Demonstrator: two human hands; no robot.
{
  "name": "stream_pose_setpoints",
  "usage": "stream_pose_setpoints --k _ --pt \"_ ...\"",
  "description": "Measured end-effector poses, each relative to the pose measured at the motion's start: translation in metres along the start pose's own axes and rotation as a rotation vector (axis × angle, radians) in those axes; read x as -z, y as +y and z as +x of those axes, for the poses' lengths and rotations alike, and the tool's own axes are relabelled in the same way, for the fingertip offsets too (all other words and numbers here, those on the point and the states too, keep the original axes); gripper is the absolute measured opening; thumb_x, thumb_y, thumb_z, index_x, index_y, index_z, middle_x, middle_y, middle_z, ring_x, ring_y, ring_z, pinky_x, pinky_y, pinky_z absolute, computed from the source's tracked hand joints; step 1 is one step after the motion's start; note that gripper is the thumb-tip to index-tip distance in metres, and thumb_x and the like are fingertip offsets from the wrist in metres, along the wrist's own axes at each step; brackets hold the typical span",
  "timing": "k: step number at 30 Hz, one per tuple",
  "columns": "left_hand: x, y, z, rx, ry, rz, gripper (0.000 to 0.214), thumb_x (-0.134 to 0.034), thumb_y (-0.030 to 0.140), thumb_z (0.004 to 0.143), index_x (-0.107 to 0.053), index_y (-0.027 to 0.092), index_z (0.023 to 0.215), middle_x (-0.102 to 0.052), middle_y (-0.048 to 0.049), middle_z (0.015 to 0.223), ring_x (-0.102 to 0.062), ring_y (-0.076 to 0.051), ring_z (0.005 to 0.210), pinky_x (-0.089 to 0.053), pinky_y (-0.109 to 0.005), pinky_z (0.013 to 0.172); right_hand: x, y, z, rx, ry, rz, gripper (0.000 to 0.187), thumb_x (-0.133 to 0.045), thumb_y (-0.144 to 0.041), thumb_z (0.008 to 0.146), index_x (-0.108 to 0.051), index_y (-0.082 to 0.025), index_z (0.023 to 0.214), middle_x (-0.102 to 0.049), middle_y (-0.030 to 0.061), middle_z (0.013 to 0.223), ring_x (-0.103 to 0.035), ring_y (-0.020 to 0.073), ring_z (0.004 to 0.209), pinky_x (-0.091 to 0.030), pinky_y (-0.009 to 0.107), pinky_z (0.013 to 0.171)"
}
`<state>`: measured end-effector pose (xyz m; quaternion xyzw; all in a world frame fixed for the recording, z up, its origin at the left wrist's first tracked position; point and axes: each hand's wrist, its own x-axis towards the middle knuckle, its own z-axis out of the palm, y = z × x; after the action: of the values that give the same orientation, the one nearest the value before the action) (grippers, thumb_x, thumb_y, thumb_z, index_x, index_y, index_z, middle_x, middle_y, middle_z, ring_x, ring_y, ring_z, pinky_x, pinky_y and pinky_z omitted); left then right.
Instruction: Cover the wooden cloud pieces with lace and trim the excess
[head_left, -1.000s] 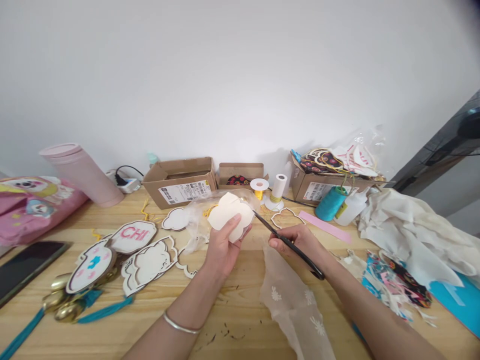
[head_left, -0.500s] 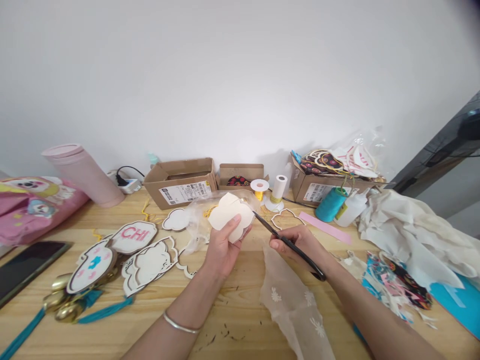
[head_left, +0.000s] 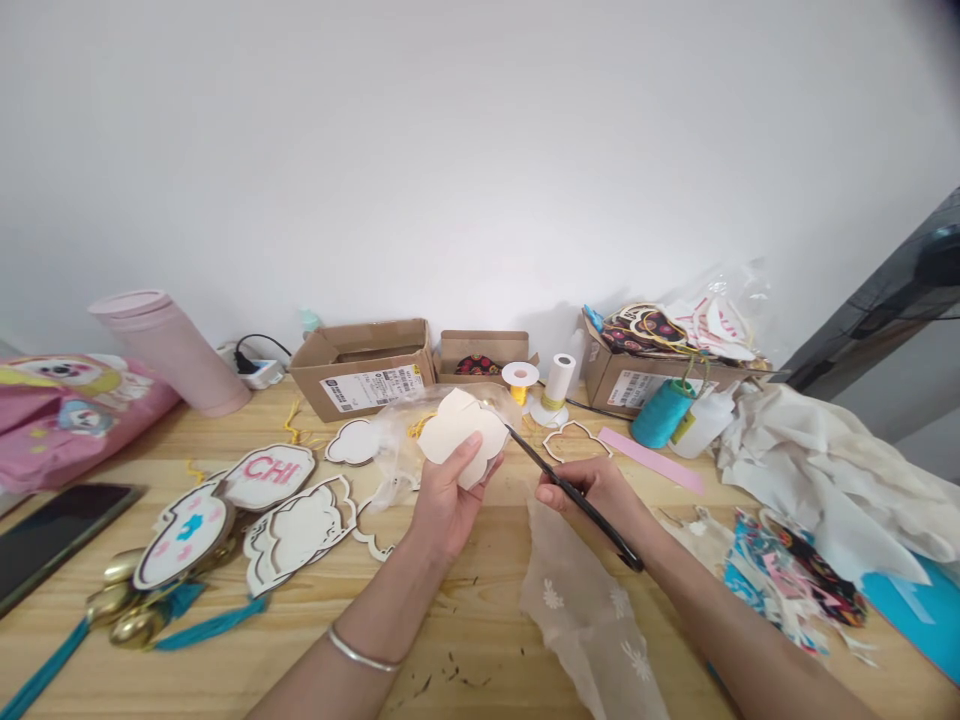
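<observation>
My left hand (head_left: pixel 444 498) is closed on a cream cloud-shaped cutout (head_left: pixel 459 434), held up over the wooden table (head_left: pixel 225 660); sheer fabric (head_left: pixel 401 432) hangs behind the cutout. My right hand (head_left: pixel 596 493) grips black scissors (head_left: pixel 574 497), blades together, the tip touching the cutout's right edge. A strip of sheer embroidered fabric (head_left: pixel 585 610) lies on the table under my right wrist.
Cloud-shaped wooden pieces (head_left: pixel 296 520), one lettered CHI (head_left: pixel 268 470), lie at left with teal tassels (head_left: pixel 202 622) and a phone (head_left: pixel 52 530). Cardboard boxes (head_left: pixel 360 366), thread spools (head_left: pixel 660 412), a pink tumbler (head_left: pixel 172 350) line the back. Fabric scraps (head_left: pixel 795 570) pile at right.
Almost nothing differs; the view has shifted very slightly and the scissors and cutout stay together in the same place.
</observation>
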<state>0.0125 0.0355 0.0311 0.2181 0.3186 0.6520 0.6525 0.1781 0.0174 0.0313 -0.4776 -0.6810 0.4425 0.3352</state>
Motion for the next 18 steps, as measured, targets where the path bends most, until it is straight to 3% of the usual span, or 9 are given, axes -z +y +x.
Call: stream_pose_setpoints --k 8,18 --pt "0.0000 0.0005 0.0004 -0.017 -0.018 -0.013 0.035 -0.064 0.009 0.068 -0.060 0.025 0.098 -0.068 0.0018 0.092 -0.063 -0.013 0.080 -0.055 -0.021 0.064 0.0019 -0.0068 -0.0021 0.043 -0.054 0.075 0.054 -0.057 -0.064 0.059 -0.057 -0.012 0.073 -0.040 -0.0027 0.054 -0.030 0.0076 0.048 -0.023 0.021 0.043" --pt "0.0021 -0.0031 -0.0003 -0.016 -0.073 0.010 0.034 -0.066 0.012 0.068 -0.061 0.025 0.099 -0.067 0.0001 0.094 -0.063 -0.012 0.079 -0.054 -0.021 0.065 -0.0032 -0.0038 -0.0011 0.032 -0.015 0.046 0.050 -0.051 -0.064 0.065 -0.054 -0.014 0.065 -0.035 -0.0034 0.052 -0.027 0.0072 0.048 -0.021 0.021 0.042"
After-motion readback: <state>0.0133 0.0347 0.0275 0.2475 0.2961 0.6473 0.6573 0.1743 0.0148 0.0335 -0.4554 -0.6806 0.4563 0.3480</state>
